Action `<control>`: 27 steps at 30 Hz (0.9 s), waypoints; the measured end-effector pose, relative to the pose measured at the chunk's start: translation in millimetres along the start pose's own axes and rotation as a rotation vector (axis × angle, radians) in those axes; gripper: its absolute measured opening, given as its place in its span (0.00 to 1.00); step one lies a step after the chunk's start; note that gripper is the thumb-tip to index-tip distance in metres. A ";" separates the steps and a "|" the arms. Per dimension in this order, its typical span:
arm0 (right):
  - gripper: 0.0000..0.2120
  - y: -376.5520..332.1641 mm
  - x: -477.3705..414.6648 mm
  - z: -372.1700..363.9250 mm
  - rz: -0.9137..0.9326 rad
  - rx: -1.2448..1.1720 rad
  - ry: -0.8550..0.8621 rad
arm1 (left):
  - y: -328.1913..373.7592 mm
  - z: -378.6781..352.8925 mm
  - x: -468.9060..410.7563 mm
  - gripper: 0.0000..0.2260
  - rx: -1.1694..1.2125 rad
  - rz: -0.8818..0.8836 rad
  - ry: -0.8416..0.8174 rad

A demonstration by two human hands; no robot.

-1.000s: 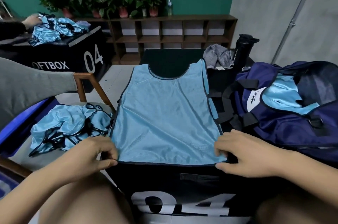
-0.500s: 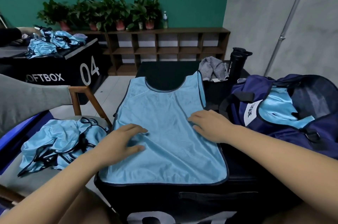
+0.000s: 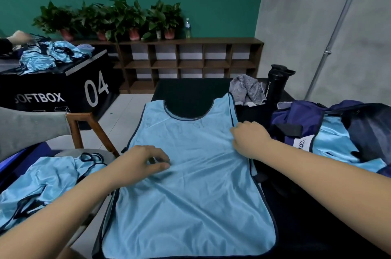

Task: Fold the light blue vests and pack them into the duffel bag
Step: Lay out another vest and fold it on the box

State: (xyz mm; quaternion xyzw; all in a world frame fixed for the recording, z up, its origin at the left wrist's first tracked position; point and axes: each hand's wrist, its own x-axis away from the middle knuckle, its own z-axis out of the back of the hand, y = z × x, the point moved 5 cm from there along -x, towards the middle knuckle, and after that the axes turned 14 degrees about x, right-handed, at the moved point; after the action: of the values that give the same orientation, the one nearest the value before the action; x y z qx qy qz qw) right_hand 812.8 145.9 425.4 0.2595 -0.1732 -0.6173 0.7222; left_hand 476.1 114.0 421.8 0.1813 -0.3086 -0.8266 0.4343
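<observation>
Both grips curled: left hand (image 3: 141, 162), right hand (image 3: 249, 140) pinch vest (image 3: 190, 195).

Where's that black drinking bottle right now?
In the head view, the black bottle stands upright, right of centre and toward the back, just right of the crumpled grey cloth and behind the navy duffel bag.
</observation>
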 end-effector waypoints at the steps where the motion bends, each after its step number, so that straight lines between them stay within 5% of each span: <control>1: 0.08 2.1 -11.6 1.5 -0.032 -0.079 -0.018 | -3.7 5.7 -10.4 0.06 0.014 0.009 0.034; 10: 0.10 35.1 -111.5 -40.0 -0.362 -0.526 -0.167 | -85.8 69.9 -98.0 0.05 0.195 0.286 0.458; 13: 0.19 42.1 -132.1 -53.4 -0.428 -0.568 -0.181 | -115.7 81.2 -119.3 0.03 0.256 0.344 0.505; 27: 0.18 55.6 -183.4 -88.0 -0.461 -0.864 -0.172 | -214.7 89.2 -203.0 0.14 0.586 0.589 0.646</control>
State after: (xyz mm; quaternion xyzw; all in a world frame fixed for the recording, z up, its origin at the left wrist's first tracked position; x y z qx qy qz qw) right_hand 875.0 345.8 400.2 -0.0838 0.1012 -0.7956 0.5914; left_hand 408.3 406.7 351.2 0.4462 -0.4150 -0.4506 0.6524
